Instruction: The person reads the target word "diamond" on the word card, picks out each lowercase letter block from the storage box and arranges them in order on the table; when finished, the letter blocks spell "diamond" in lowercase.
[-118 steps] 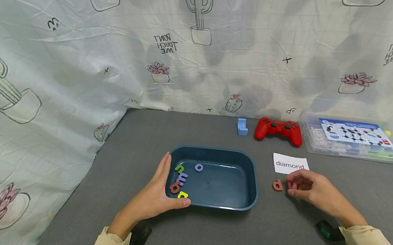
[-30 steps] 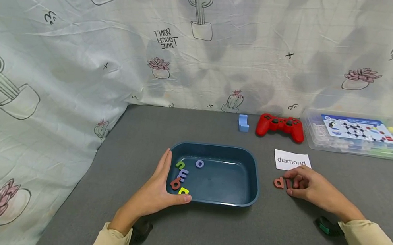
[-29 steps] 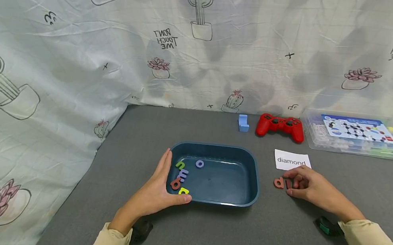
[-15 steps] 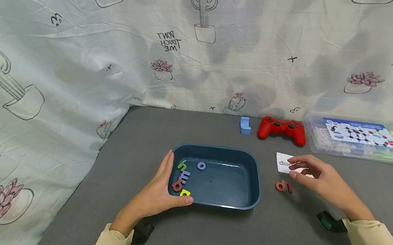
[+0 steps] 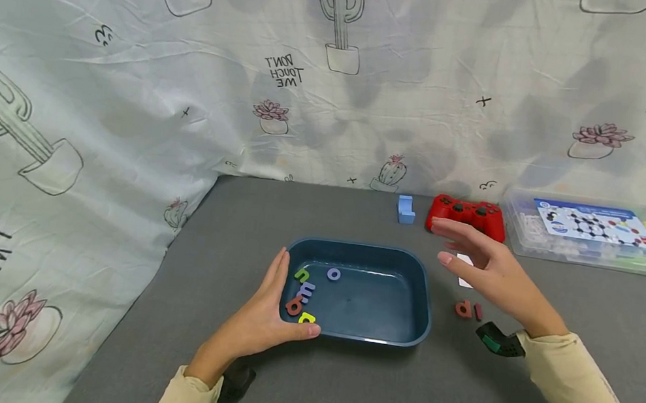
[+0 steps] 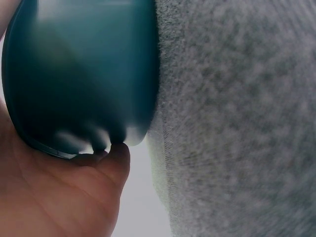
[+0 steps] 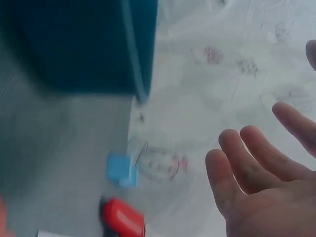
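Note:
My left hand (image 5: pixel 263 320) grips the left front corner of a dark blue plastic tray (image 5: pixel 367 341), thumb along the front rim and fingers against the left wall. Inside lie a green letter n (image 5: pixel 301 275), a purple m (image 5: pixel 306 292), a purple o (image 5: pixel 334 274), a red-brown letter (image 5: pixel 293 305) and a partly hidden yellow letter (image 5: pixel 307 318). Right of the tray, a red-brown letter d (image 5: pixel 463 309) and a small red-brown letter i (image 5: pixel 478 311) lie side by side. Holding nothing, my right hand (image 5: pixel 495 275) hovers above, fingers spread, and covers most of a white card (image 5: pixel 464 283).
Along the back of the grey table (image 5: pixel 256 214) are a light blue block (image 5: pixel 406 209), a red game controller (image 5: pixel 489 224) and a clear plastic box (image 5: pixel 595 253) with a printed label. A patterned cloth (image 5: pixel 331 123) hangs behind and at the left.
The right hand has let go of the small letter i beside the d, risen, and moved left towards the tray with its fingers opening. The left hand stays on the tray.

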Tool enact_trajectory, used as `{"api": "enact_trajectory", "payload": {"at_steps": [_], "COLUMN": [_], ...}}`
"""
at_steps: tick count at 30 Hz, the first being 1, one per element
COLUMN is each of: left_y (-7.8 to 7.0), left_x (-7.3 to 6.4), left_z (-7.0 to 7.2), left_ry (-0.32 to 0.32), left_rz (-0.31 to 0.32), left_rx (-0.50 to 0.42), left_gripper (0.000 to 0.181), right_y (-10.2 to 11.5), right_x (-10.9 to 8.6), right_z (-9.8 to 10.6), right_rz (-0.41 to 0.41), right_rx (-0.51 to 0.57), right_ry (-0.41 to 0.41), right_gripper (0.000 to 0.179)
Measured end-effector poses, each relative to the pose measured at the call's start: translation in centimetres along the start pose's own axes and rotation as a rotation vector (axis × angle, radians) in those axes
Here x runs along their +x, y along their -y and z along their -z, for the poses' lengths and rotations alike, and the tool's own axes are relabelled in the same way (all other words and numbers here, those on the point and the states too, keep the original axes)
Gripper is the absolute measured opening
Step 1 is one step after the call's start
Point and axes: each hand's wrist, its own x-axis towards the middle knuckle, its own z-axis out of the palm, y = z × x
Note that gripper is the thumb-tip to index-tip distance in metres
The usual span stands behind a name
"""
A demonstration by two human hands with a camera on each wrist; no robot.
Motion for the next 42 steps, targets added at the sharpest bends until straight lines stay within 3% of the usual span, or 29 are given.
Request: {"api": "enact_trajectory", "payload": {"at_steps": [8, 17, 30, 42], "left_y": [0.0, 0.3, 0.4, 0.4], "left_x": [0.0, 0.1, 0.1, 0.0], "left_z": [0.1, -0.2, -0.3, -0.3], "left_ry": [0.001, 0.001, 0.009, 0.007], "left_rz": [0.001, -0.002, -0.014, 0.004], "left_rx": [0.003, -0.005, -0.014, -0.029], "left_gripper": [0.137, 0.139, 0.140, 0.139], "right_y": [1.4, 1.8, 1.9, 1.4], "right_x": [3.0, 5.6, 7.1, 7.7], "right_z": [-3.0, -6.5, -10.1, -12.3], "right_rz": [0.035, 0.132, 0.187, 0.153], "right_rx": [0.101, 0.179, 0.185, 0.167], "right_ry": [0.058, 0.140, 0.259, 0.443], "right_gripper": [0.054, 0.056, 0.059, 0.068]}}
